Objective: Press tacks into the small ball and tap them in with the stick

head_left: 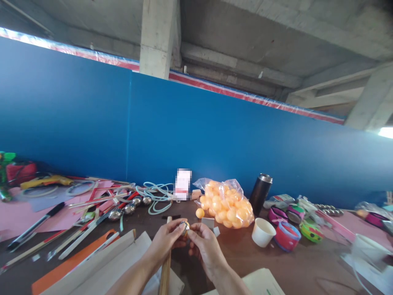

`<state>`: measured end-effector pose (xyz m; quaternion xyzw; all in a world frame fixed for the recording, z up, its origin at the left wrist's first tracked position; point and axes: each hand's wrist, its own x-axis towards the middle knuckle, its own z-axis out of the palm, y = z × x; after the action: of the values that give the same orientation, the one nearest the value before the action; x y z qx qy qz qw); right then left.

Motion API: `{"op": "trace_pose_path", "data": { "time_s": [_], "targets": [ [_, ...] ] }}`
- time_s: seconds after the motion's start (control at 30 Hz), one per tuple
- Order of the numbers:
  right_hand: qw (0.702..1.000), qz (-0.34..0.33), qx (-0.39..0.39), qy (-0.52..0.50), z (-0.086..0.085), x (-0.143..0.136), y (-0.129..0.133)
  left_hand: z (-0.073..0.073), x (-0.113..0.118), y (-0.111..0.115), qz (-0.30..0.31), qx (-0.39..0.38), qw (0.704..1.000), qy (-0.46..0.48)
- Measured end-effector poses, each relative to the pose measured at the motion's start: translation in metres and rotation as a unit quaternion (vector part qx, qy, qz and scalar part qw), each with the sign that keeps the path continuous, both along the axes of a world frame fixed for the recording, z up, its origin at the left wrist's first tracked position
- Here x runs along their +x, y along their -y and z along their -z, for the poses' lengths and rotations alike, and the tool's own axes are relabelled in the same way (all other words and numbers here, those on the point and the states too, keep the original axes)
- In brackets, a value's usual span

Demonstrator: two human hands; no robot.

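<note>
Left hand: thumb and fingers pinching small shiny silver ball. Right hand: fingers narrow beside it, grip unclear. Ball above brown tabletop, short of far edge.

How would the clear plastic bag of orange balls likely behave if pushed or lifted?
The clear plastic bag is probably floppy, since its top is loosely wrinkled. Its smooth round orange balls would likely shift, so it may sag when lifted. Pushed toward the loose orange ball beside it, it might set that rolling.
</note>
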<state>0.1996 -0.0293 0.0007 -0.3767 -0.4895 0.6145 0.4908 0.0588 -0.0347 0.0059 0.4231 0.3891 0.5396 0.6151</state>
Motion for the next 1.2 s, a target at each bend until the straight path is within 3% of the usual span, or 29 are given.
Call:
{"op": "trace_pose_path", "data": {
  "time_s": [0.53,0.83,0.93,1.0,1.07,1.13,1.2],
  "targets": [
    [0.999,0.012,-0.032,-0.034,0.001,-0.008,-0.002,0.008,0.0,-0.004,-0.008,0.011,1.0,0.001],
    [1.0,0.018,-0.024,0.006,-0.006,-0.007,0.0,0.006,0.0,-0.002,-0.005,0.005,0.999,0.043],
    [0.995,0.024,0.019,0.097,-0.015,-0.003,0.01,0.003,-0.003,-0.002,-0.019,-0.013,0.996,0.088],
    [0.974,0.014,0.073,0.214,-0.02,-0.002,0.022,0.002,-0.006,-0.004,-0.045,-0.027,0.993,0.102],
    [0.924,-0.01,0.156,0.349,-0.021,-0.006,0.036,0.003,-0.009,-0.005,-0.077,-0.035,0.991,0.104],
    [0.842,-0.041,0.225,0.488,-0.015,-0.016,0.049,0.004,-0.011,-0.006,-0.096,-0.036,0.989,0.105],
    [0.748,-0.028,0.235,0.621,-0.005,-0.029,0.059,0.006,-0.012,-0.007,-0.095,-0.033,0.989,0.106]
  ]
}}
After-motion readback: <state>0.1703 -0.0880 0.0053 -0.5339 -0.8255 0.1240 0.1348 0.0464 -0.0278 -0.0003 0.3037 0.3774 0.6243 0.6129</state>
